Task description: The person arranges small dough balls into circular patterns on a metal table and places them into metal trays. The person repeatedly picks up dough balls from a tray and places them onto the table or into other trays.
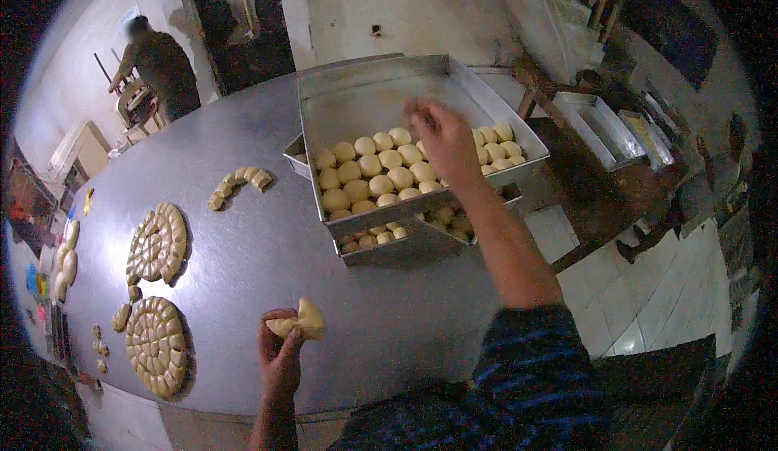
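Observation:
My left hand point(280, 360) is closed round a pale piece of dough point(310, 320) above the near part of the metal table. The dough sticks out past my thumb and fingers in two lobes. My right hand point(444, 139) reaches over a large square metal tray point(405, 212), its fingers curled and blurred. Whether anything is in them I cannot make out. Rows of round dough balls point(369, 165) fill the near half of this tray, and my right hand hides some of them. The far part of the tray shows bare metal.
More trays with dough balls point(369, 240) sit beneath the large one. Two rounds of cut dough point(156, 346) point(158, 243) lie on the table point(243, 281) at left, with a curved row of dough pieces point(235, 183) farther back. Empty-looking pans point(600, 127) stand at right. A person point(166, 66) stands far left.

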Tool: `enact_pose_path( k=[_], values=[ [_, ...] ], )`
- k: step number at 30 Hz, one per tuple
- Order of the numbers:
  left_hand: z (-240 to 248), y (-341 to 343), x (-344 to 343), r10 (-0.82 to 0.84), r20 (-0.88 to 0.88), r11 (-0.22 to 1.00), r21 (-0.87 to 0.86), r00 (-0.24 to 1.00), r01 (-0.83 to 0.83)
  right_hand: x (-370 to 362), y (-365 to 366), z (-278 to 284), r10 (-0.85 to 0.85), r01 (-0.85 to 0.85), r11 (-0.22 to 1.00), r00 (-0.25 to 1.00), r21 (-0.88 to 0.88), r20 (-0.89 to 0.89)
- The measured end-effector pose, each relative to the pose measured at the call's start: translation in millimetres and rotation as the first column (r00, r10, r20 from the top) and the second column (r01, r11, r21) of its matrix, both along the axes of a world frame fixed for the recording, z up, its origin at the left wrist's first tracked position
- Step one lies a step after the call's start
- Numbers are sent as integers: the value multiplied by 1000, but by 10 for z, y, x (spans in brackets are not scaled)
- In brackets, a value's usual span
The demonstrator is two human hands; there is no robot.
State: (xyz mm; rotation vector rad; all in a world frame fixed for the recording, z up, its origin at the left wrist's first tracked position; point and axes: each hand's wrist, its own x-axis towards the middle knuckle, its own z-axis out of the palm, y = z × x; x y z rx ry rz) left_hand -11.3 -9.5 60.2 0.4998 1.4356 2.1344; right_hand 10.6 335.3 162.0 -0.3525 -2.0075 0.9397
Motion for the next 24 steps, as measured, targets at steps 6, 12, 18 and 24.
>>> enact_pose_path(
  k=[6,12,18,24],
  values=[
    [-156,334,226,-276,-193,943,-247,942,225,1029,-1642,-1152,574,-533,818,783,-217,239],
    [-497,-54,-254,-5,56,981,-195,998,16,2448,-964,-1994,-146,-35,964,760,264,633],
    [-523,403,76,-168,196,938,-271,966,218,1603,-401,-2100,-563,347,814,669,466,485],
    [-569,63,-117,-50,70,943,-325,996,70,2097,-314,-2009,-379,175,909,723,378,577]
  ],
)
